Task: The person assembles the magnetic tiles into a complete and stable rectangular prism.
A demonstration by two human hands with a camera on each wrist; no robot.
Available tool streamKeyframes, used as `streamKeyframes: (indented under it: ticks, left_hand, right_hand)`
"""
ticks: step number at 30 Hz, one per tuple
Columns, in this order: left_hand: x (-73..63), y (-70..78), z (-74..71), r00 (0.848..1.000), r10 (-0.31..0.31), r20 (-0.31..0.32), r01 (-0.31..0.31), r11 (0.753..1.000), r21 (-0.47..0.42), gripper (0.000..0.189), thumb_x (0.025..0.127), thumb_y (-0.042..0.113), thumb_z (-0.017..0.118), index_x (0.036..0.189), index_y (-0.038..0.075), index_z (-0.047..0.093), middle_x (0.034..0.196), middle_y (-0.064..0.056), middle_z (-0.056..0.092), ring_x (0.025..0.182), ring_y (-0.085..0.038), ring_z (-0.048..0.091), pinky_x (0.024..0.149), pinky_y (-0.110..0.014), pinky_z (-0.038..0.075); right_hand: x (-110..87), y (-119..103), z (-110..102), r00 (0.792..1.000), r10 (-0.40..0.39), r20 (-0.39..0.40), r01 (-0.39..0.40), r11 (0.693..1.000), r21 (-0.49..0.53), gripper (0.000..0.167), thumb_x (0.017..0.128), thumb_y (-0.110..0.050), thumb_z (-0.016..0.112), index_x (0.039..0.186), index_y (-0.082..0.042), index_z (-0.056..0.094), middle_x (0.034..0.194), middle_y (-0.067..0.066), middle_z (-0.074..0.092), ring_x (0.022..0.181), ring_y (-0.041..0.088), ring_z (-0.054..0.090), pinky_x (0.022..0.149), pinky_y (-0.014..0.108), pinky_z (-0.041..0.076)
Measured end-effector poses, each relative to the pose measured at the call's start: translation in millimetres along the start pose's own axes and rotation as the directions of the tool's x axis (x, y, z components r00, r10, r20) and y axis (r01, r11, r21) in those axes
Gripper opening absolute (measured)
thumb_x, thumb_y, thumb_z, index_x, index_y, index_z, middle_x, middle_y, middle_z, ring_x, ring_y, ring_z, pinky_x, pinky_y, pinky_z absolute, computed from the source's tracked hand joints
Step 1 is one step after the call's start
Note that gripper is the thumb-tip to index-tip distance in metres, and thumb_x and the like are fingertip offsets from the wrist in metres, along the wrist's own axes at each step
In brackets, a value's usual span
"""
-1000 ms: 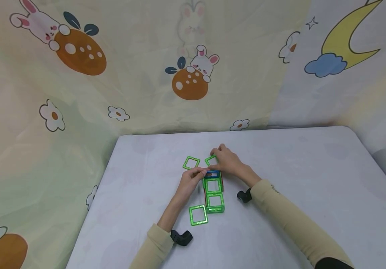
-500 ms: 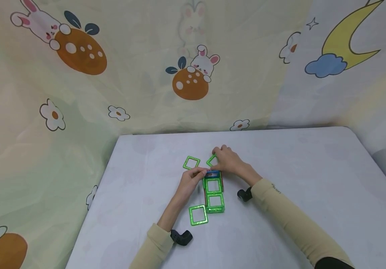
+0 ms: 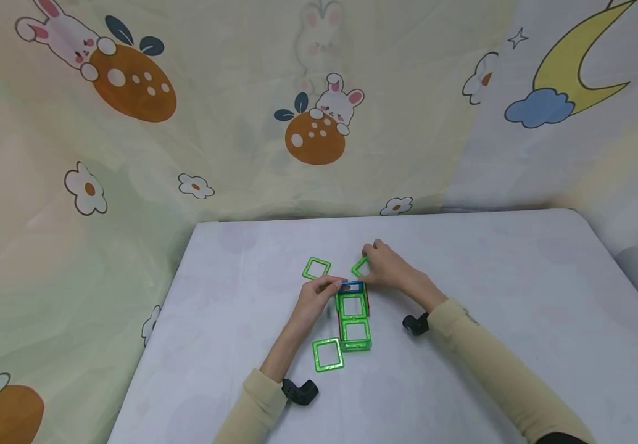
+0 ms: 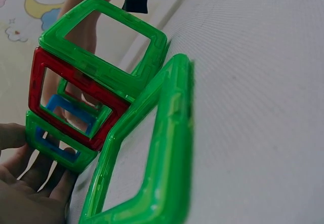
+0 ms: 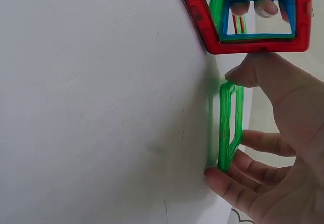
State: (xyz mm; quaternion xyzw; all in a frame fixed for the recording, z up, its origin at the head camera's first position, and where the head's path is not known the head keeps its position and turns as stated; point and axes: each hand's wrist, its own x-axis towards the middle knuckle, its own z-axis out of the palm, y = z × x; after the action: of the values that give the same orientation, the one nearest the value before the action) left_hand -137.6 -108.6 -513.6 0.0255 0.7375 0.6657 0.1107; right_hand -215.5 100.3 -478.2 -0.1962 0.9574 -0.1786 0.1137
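A block-like build of magnetic tiles [image 3: 355,319], mostly green with red sides and a blue tile [image 3: 351,291] at its far end, lies on the table. My left hand [image 3: 309,303] holds that far end between thumb and fingers; in the left wrist view the thumb touches a green tile [image 4: 61,154] below a red one [image 4: 78,77]. Just beyond the build, my right hand [image 3: 392,270] pinches a loose green square tile [image 5: 225,127] by opposite edges, thumb on one and fingers on the other. In the right wrist view, the thumb lies close to the build's red tile [image 5: 258,46].
One loose green square tile [image 3: 316,356] lies at the build's near left, another [image 3: 327,267] beyond my left hand. White cloth covers the table [image 3: 480,277]. A patterned curtain [image 3: 230,135] hangs behind. Black devices [image 3: 300,393] are strapped to both wrists.
My right hand has moved slightly to the right with the green tile, away from the build's far end. The left hand and the build have stayed in place.
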Motion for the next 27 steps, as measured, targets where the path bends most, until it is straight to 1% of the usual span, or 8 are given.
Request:
streamKeyframes:
  ticks: [5, 12, 18, 27]
  left_hand:
    - [-0.1, 0.3, 0.9, 1.000, -0.001, 0.000, 0.001, 1.000, -0.002, 0.027, 0.105, 0.024, 0.060, 0.121, 0.007, 0.073, 0.125, -0.007, 0.072, 0.120, -0.020, 0.063, 0.110, -0.043, 0.048]
    - [-1.9, 1.9, -0.5, 1.000, -0.006, 0.005, 0.006, 1.000, 0.023, 0.027, 0.103, 0.030, 0.063, 0.120, 0.011, 0.074, 0.123, -0.004, 0.073, 0.119, -0.017, 0.063, 0.111, -0.043, 0.047]
    - [-2.6, 2.2, -1.0, 1.000, 0.002, 0.010, -0.003, 0.999, 0.032, 0.028, 0.103, 0.031, 0.063, 0.120, 0.012, 0.074, 0.122, -0.004, 0.073, 0.120, -0.019, 0.063, 0.113, -0.045, 0.045]
    - [-1.9, 1.9, 0.5, 1.000, 0.010, 0.000, -0.010, 1.000, 0.018, 0.028, 0.103, 0.029, 0.063, 0.120, 0.009, 0.074, 0.123, -0.006, 0.073, 0.117, -0.019, 0.064, 0.109, -0.042, 0.048]
  right_hand:
    - [-8.5, 2, -3, 1.000, 0.006, -0.015, -0.006, 1.000, 0.006, 0.067, 0.083, -0.035, 0.087, 0.132, 0.003, 0.059, 0.122, 0.022, 0.060, 0.101, 0.028, 0.059, 0.093, 0.044, 0.057]
    - [-18.9, 3, -6, 0.999, 0.027, -0.020, -0.026, 0.999, 0.034, 0.071, 0.082, -0.036, 0.087, 0.134, 0.003, 0.057, 0.124, 0.022, 0.060, 0.102, 0.028, 0.059, 0.095, 0.044, 0.057]
    - [-29.4, 6, -7, 0.999, 0.021, -0.040, -0.018, 0.998, 0.066, 0.070, 0.081, -0.031, 0.087, 0.133, 0.005, 0.057, 0.124, 0.022, 0.060, 0.103, 0.028, 0.059, 0.096, 0.045, 0.057]
    - [-46.8, 8, -6, 0.998, 0.015, -0.065, -0.008, 0.994, 0.108, 0.068, 0.082, -0.028, 0.086, 0.135, 0.002, 0.057, 0.126, 0.020, 0.060, 0.105, 0.028, 0.059, 0.097, 0.046, 0.057]
